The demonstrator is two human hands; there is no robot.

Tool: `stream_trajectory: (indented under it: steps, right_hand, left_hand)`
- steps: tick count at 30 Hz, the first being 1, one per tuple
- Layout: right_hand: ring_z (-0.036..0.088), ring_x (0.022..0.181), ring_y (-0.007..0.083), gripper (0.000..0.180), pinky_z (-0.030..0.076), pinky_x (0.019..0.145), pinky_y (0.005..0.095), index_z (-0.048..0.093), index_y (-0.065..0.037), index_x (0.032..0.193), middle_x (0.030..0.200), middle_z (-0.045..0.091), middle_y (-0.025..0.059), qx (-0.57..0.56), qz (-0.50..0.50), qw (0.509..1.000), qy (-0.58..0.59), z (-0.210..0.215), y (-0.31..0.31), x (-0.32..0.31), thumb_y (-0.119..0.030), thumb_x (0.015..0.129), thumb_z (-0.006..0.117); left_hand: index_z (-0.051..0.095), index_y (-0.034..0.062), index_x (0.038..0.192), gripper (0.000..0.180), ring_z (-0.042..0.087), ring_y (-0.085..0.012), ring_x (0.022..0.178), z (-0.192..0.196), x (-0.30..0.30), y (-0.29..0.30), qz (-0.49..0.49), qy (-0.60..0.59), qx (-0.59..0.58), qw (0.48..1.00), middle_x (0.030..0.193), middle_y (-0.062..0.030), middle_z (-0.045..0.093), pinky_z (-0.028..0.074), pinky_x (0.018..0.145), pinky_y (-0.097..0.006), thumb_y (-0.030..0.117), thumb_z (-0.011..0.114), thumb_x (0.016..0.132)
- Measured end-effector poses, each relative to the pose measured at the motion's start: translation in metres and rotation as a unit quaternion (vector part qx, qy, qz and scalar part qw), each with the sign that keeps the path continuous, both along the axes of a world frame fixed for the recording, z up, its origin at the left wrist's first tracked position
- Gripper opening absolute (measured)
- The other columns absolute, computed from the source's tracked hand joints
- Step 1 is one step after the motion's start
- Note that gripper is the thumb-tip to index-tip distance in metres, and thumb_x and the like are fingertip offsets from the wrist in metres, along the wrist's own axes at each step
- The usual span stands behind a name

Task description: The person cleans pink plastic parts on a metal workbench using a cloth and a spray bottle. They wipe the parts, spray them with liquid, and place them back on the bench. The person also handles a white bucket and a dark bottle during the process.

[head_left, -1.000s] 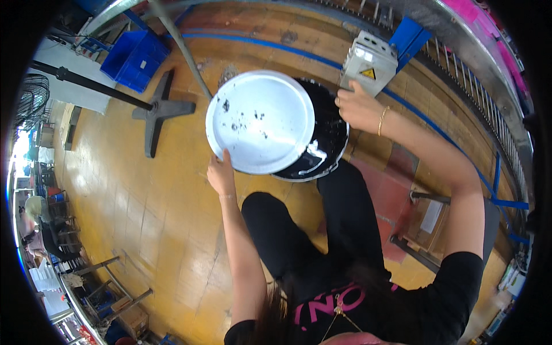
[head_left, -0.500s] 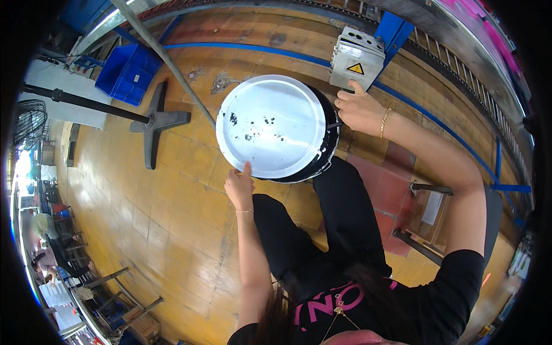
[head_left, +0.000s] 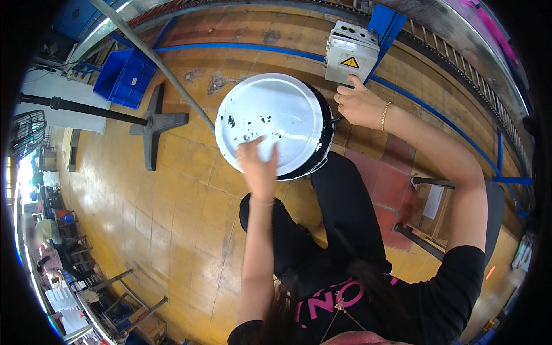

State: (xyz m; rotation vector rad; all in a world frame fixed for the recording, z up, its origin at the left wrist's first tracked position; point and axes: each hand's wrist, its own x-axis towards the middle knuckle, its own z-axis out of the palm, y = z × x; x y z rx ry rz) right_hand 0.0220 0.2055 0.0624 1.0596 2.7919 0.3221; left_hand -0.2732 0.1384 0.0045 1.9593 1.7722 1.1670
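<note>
A white, shallow round lid (head_left: 287, 109) with black specks lies across the top of a black bucket (head_left: 325, 141), offset to the left. The bucket's right side and wire handle show past it. Over the lid's near part is my left hand (head_left: 257, 167), thumb and fingers apart, slightly blurred, holding nothing I can see. Right of the bucket, my right hand (head_left: 359, 106) has its fingers curled around the end of a thin dark handle (head_left: 333, 121) that reaches to the bucket's rim. The rest of that tool is hidden. The index finger points outward.
A grey electrical box (head_left: 352, 54) on a blue post stands just beyond my right hand. At the left are a fan stand's black cross base (head_left: 154, 123), a slanted pole (head_left: 155, 57) and a blue bin (head_left: 125, 77). A cardboard box (head_left: 426, 210) is by my right side.
My left hand has left the lid's near edge and moved forward over its surface, its fingers spreading. My right hand keeps its place by the bucket, with the dark handle still in it.
</note>
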Motion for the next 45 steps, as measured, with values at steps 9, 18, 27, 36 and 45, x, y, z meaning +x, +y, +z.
stream_trajectory:
  steps: [9, 18, 27, 36, 45]
  right_hand:
    - [0.054, 0.101, 0.0153, 0.01, 0.031, 0.107, 0.0518, 0.075, -0.013, 0.076, 0.091, 0.066, -0.0012, 0.048, 0.031, 0.998, 0.026, -0.007, -0.001, 0.0, -0.017, 0.076, 0.066]
    - [0.054, 0.1, 0.0142, 0.009, 0.032, 0.106, 0.0512, 0.075, -0.014, 0.074, 0.089, 0.066, -0.0024, 0.017, -0.001, 1.0, 0.013, -0.003, -0.003, 0.0, -0.017, 0.075, 0.066]
    - [0.053, 0.102, 0.0138, 0.007, 0.032, 0.105, 0.052, 0.074, -0.015, 0.076, 0.09, 0.063, -0.0036, 0.021, -0.002, 0.999, 0.034, -0.002, -0.007, 0.005, -0.017, 0.076, 0.067]
    - [0.052, 0.104, 0.0124, 0.027, 0.026, 0.103, 0.051, 0.073, -0.021, 0.099, 0.097, 0.055, -0.006, -0.042, -0.082, 0.983, 0.159, -0.01, -0.019, 0.041, -0.028, 0.074, 0.078]
    - [0.053, 0.095, 0.0118, 0.015, 0.028, 0.098, 0.0454, 0.074, -0.021, 0.089, 0.086, 0.058, -0.0081, 0.051, -0.077, 0.954, 0.284, -0.053, -0.024, 0.031, -0.03, 0.078, 0.074]
  left_hand:
    - [0.075, 0.0141, 0.094, 0.027, 0.044, -0.03, 0.098, -0.025, 0.129, 0.037, -0.18, 0.056, 0.063, 0.98, 0.101, -0.0071, 0.048, 0.034, 0.085, -0.043, 0.022, 0.081, 0.069]
    - [0.076, 0.0139, 0.082, 0.019, 0.044, -0.0293, 0.1, -0.041, 0.145, 0.037, -0.143, 0.04, 0.113, 0.982, 0.104, -0.0051, 0.051, 0.031, 0.085, -0.044, 0.022, 0.082, 0.065]
    - [0.076, 0.0159, 0.081, 0.017, 0.043, -0.0281, 0.103, -0.044, 0.144, 0.043, -0.16, 0.047, 0.117, 0.979, 0.104, -0.0036, 0.051, 0.029, 0.087, -0.044, 0.022, 0.08, 0.067]
    - [0.076, 0.0193, 0.085, 0.017, 0.043, -0.0276, 0.105, -0.042, 0.14, 0.047, -0.189, 0.049, 0.123, 0.973, 0.105, -0.0015, 0.05, 0.03, 0.09, -0.045, 0.02, 0.079, 0.068]
    - [0.074, 0.0166, 0.092, 0.021, 0.042, -0.0291, 0.108, -0.045, 0.135, 0.049, -0.193, 0.055, 0.08, 0.976, 0.11, -0.0027, 0.049, 0.03, 0.091, -0.046, 0.02, 0.078, 0.071]
